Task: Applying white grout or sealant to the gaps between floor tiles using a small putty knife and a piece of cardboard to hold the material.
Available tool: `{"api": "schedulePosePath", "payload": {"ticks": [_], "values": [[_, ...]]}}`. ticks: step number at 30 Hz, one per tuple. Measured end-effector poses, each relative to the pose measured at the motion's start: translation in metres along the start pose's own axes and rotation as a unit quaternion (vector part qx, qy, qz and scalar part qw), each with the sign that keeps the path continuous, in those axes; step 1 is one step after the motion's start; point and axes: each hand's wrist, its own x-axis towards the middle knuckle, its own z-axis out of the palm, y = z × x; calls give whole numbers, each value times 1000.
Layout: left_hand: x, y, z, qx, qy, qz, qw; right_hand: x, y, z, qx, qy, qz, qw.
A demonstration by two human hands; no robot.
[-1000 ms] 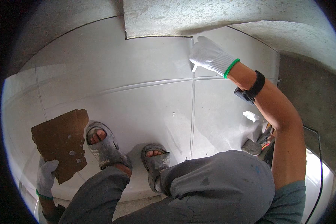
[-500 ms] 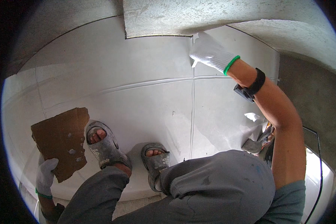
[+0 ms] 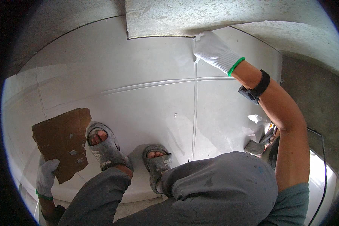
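My left hand, in a white knit glove with a green cuff, grips the lower left edge of a torn piece of brown cardboard. Pale grey smears of a paste-like stuff dot the cardboard. Stretched far forward, my right hand, gloved the same way, is closed at the tile joint beside the wall corner. From under its fingers pokes the end of a thin white strip; the rest is hidden by the glove. A pale joint line runs from there toward me across the light floor tiles.
A rough concrete wall block juts out ahead, with a dark gap along its foot. My feet in grey sandals stand on the tiles. Several jumbled items lie beside my right knee. A black cable runs at the right.
My right hand has shifted slightly to the right at the joint, and less of the white strip shows. My left hand and the cardboard have barely moved.
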Motion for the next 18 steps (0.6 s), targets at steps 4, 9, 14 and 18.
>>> {"api": "schedulePosePath", "payload": {"ticks": [4, 9, 14, 18], "values": [[0, 8, 8, 6, -28, -2, 1000, 1, -1, 7, -18, -1, 21, 1000], [-3, 5, 5, 20, -1, 2, 1000, -1, -1, 6, -64, 7, 41, 997], [-2, 15, 8, 21, -20, 23, 999, -19, 5, -19, -3, 16, 99, 995], [12, 38, 36, 30, -31, 29, 999, -64, 3, -21, -16, 79, 153, 985]]}}
